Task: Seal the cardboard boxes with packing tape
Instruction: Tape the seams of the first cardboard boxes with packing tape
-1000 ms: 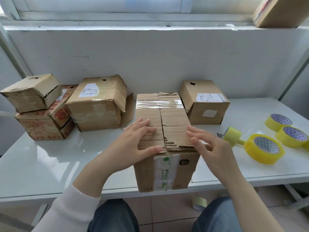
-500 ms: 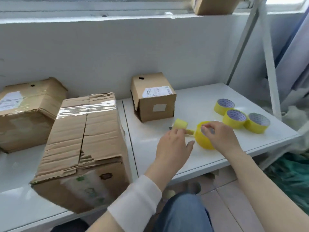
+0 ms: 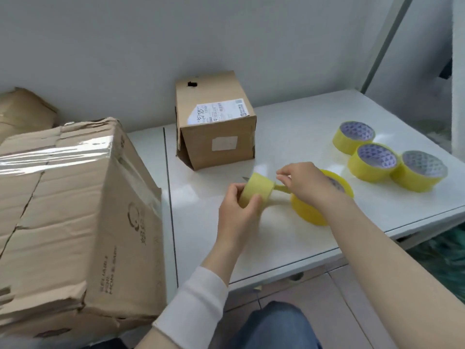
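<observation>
A yellow tape dispenser lies on the white table (image 3: 289,248): a yellow handle cylinder (image 3: 259,187) joined by a short neck to a yellow tape roll (image 3: 309,212). My left hand (image 3: 239,207) grips the handle cylinder from the near side. My right hand (image 3: 305,182) lies over the roll, and its fingertips pinch at the neck beside the cylinder. A large worn cardboard box (image 3: 75,210) stands at the left with a strip of clear tape across its top. A smaller labelled box (image 3: 216,127) stands behind my hands.
Three spare yellow tape rolls (image 3: 375,159) sit close together at the right of the table. Part of another box (image 3: 22,109) shows at the far left. A grey wall stands close behind the table. The table's front edge runs just below my forearms.
Both hands left the top of the large box and moved right to the tape dispenser. My left hand has closed round the handle cylinder, and my view has turned right.
</observation>
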Tool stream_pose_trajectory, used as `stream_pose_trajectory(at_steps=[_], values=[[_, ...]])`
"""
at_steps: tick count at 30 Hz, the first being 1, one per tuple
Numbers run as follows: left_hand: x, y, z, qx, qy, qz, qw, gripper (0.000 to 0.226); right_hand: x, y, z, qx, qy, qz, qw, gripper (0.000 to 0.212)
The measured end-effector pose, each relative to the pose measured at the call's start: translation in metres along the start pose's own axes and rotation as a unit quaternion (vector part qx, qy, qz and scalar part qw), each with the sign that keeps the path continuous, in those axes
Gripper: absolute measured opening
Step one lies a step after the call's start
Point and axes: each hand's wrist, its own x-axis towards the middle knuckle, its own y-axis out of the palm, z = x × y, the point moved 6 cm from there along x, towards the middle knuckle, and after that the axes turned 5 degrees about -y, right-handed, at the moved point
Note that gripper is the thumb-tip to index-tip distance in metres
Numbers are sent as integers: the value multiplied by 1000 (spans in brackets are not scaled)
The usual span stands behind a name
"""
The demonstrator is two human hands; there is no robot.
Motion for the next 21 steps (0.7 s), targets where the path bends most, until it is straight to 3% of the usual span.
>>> stream_pose_trajectory(at_steps=[6, 10, 13, 17, 21], values=[[-15, -13, 26, -77, -49, 7, 996, 24, 5, 17, 27, 27, -45, 78, 996, 36], [-15, -19, 26, -66, -55, -9, 996, 12, -4, 18, 41, 171, -57, 56, 982, 22], [-19, -22, 19, -81, -74, -5, 994, 12, -18, 18, 39, 297, -21, 9, 955, 22], [-29, -26, 7, -68, -68, 18, 995, 27, -45, 22, 40, 451, 46, -72, 888, 15], [-44, -29, -12, -76, -53, 64, 994, 18, -75, 11, 56, 451, 32, -192, 871, 17]])
